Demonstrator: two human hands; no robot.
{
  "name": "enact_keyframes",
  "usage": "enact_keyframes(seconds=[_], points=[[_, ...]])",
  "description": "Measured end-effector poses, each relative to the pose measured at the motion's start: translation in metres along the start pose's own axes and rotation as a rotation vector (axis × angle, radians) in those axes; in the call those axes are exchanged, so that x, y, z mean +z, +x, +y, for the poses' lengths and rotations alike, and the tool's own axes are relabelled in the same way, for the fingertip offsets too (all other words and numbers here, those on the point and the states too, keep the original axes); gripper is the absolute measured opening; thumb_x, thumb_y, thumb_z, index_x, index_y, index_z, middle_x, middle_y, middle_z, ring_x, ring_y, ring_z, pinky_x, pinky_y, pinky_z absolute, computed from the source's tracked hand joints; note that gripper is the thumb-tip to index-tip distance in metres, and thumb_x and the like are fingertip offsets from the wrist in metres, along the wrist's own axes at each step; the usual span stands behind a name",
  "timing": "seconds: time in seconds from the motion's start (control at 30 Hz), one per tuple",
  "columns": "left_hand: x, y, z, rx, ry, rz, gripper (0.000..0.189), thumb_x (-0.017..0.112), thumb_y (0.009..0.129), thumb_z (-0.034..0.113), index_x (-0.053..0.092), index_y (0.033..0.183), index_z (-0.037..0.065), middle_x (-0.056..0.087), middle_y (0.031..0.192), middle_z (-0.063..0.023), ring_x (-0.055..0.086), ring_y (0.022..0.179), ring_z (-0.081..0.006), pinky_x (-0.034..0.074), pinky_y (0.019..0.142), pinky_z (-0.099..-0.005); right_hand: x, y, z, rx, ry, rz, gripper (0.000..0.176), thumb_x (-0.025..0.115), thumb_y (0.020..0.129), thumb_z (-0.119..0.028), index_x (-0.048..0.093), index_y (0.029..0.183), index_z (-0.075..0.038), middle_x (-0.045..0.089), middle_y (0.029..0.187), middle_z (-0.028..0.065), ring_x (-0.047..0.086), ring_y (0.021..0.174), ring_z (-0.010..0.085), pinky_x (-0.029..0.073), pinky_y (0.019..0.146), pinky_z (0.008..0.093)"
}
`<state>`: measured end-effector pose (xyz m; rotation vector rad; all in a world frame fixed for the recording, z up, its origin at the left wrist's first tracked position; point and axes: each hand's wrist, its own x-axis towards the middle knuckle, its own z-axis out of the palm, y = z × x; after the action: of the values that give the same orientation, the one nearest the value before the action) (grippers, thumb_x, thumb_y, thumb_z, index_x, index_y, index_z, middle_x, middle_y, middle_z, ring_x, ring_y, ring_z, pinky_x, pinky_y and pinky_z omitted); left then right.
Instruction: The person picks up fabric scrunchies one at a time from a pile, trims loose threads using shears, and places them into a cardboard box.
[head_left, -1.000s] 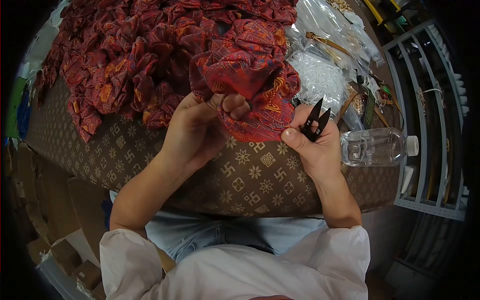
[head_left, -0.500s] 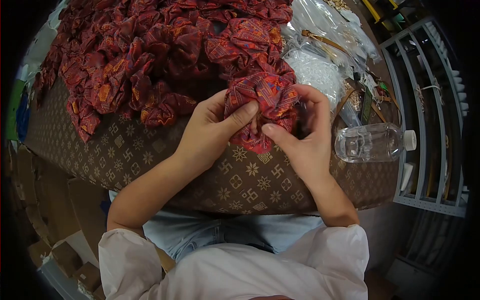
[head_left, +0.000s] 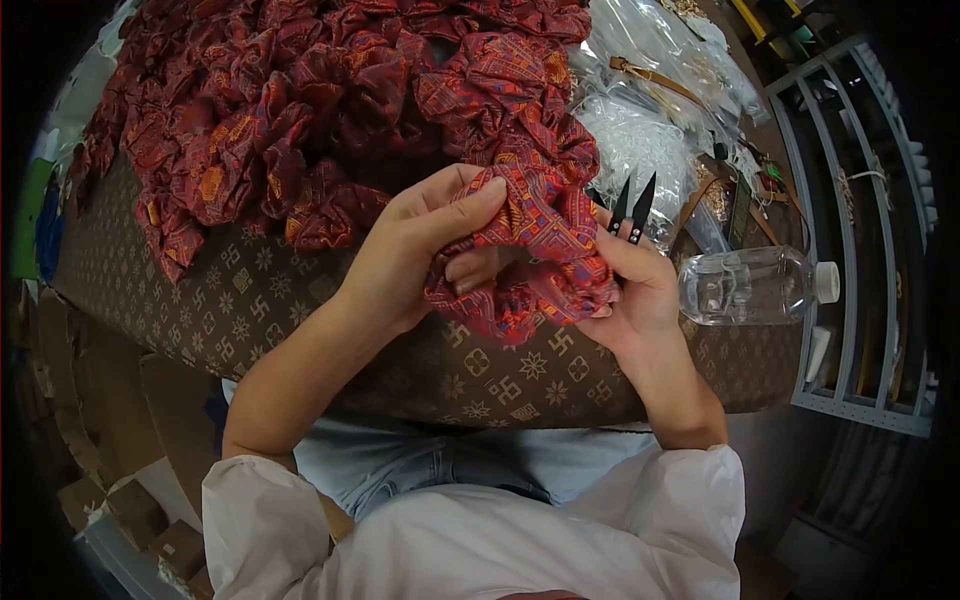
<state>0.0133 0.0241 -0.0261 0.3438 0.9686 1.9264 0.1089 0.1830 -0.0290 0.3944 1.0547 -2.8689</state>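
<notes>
A red patterned scrunchie (head_left: 548, 212) is stretched into a ring between my hands above the table's front part. My left hand (head_left: 425, 235) is closed on its left side, thumb on top and fingertips showing inside the ring. On the other side, my right hand (head_left: 640, 290) grips the fabric. Black thread snips (head_left: 632, 212) stick out from that same hand with their two blades apart, pointing away from me; their handle is hidden in the palm. Just beyond lies a large pile of similar red scrunchies (head_left: 230, 130).
A clear plastic bottle (head_left: 745, 287) lies on its side at the right of the brown patterned tablecloth (head_left: 480, 385). Behind it are clear plastic bags (head_left: 640, 140), straps and small bits. A grey metal rack (head_left: 850, 230) stands beyond the table's right edge.
The scrunchie has gone from bunched up to an open ring, turned between my hands. The snips, hidden before, now show at my right hand.
</notes>
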Motion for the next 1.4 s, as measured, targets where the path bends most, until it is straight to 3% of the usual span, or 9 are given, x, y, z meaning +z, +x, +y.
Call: enact_keyframes(seconds=[0.07, 0.2, 0.37, 0.57, 0.63, 0.77, 0.87, 0.93, 1.4], points=[[-0.005, -0.001, 0.008, 0.024, -0.087, 0.02, 0.022, 0.045, 0.087, 0.019, 0.046, 0.101, 0.002, 0.046, 0.062, 0.0008, 0.032, 0.04, -0.0028, 0.027, 0.038, -0.0177, 0.007, 0.003, -0.003, -0.008, 0.176, 0.14, 0.018, 0.049, 0.083, -0.009, 0.051, 0.099, -0.002, 0.058, 0.091, 0.0094, 0.059, 0.085, 0.0214, 0.049, 0.063, 0.0305], [-0.009, -0.004, 0.016, 0.107, -0.185, 0.027, 0.028, 0.044, 0.086, 0.015, 0.04, 0.111, 0.003, 0.043, 0.06, 0.0021, 0.028, 0.04, -0.002, 0.025, 0.037, -0.0163, -0.016, 0.006, -0.007, -0.055, 0.148, -0.087, 0.031, 0.044, 0.085, -0.021, 0.043, 0.109, -0.002, 0.051, 0.107, 0.0184, 0.05, 0.102, 0.0298, 0.038, 0.089, 0.0469], [-0.007, -0.003, 0.013, 0.18, -0.22, -0.154, 0.034, 0.049, 0.078, 0.004, 0.043, 0.111, 0.003, 0.046, 0.065, 0.0023, 0.035, 0.049, -0.002, 0.032, 0.047, -0.0156, -0.018, 0.008, -0.011, -0.12, 0.076, -0.223, 0.029, 0.052, 0.081, -0.018, 0.044, 0.105, -0.002, 0.053, 0.103, 0.0148, 0.053, 0.094, 0.0245, 0.043, 0.081, 0.0392], [-0.001, -0.008, 0.014, 0.265, 0.527, 0.105, 0.032, 0.055, 0.063, -0.007, 0.054, 0.094, 0.001, 0.055, 0.085, -0.0022, 0.049, 0.076, -0.0048, 0.041, 0.066, -0.0173, 0.006, -0.003, -0.018, -0.239, -0.571, -0.034, 0.03, 0.065, 0.069, -0.009, 0.053, 0.095, -0.001, 0.057, 0.086, 0.0065, 0.056, 0.074, 0.0131, 0.045, 0.069, 0.0236], [0.0, -0.005, 0.007, 0.556, 0.874, 0.148, 0.027, 0.057, 0.063, -0.006, 0.056, 0.09, -0.001, 0.057, 0.084, -0.0026, 0.052, 0.079, -0.0061, 0.042, 0.067, -0.0181, 0.009, -0.007, -0.023, -0.147, -0.877, 0.094, 0.016, 0.065, 0.067, -0.006, 0.059, 0.08, 0.0, 0.059, 0.07, 0.0032, 0.054, 0.064, 0.0091, 0.044, 0.063, 0.0212], [0.0, -0.006, 0.007, 0.54, 0.844, 0.112, 0.019, 0.06, 0.066, -0.005, 0.058, 0.085, -0.003, 0.059, 0.08, -0.0024, 0.053, 0.078, -0.0056, 0.042, 0.067, -0.0186, -0.011, -0.001, -0.026, -0.056, -0.295, 0.092, 0.01, 0.058, 0.073, -0.007, 0.057, 0.08, 0.0, 0.059, 0.071, 0.0056, 0.056, 0.064, 0.0114, 0.045, 0.061, 0.024], [0.0, -0.011, 0.018, 0.261, 0.675, 0.067, 0.012, 0.063, 0.071, 0.003, 0.059, 0.081, -0.002, 0.059, 0.076, -0.002, 0.053, 0.071, -0.0046, 0.042, 0.063, -0.0185, -0.002, 0.002, -0.024, 0.048, 0.007, 0.193, 0.011, 0.053, 0.075, -0.009, 0.055, 0.081, 0.0, 0.058, 0.074, 0.0081, 0.057, 0.067, 0.0145, 0.046, 0.063, 0.0273], [-0.005, -0.009, 0.021, 0.076, 0.416, 0.013, 0.012, 0.062, 0.075, 0.01, 0.06, 0.082, 0.0, 0.058, 0.073, -0.0011, 0.05, 0.065, -0.0037, 0.039, 0.058, -0.0181, -0.008, 0.003, -0.023, 0.039, 0.01, 0.11, 0.012, 0.051, 0.076, -0.009, 0.053, 0.082, 0.0, 0.058, 0.075, 0.0086, 0.056, 0.067, 0.0153, 0.046, 0.064, 0.0283], [-0.011, -0.004, 0.018, 0.137, 0.047, -0.134, 0.011, 0.051, 0.082, 0.007, 0.055, 0.085, -0.002, 0.043, 0.058, 0.0, 0.039, 0.052, -0.0077, 0.037, 0.053, -0.0227, -0.015, 0.002, -0.022, -0.074, -0.018, 0.058, 0.016, 0.05, 0.075, -0.009, 0.051, 0.084, 0.003, 0.055, 0.073, 0.0077, 0.054, 0.066, 0.0149, 0.044, 0.064, 0.027]])
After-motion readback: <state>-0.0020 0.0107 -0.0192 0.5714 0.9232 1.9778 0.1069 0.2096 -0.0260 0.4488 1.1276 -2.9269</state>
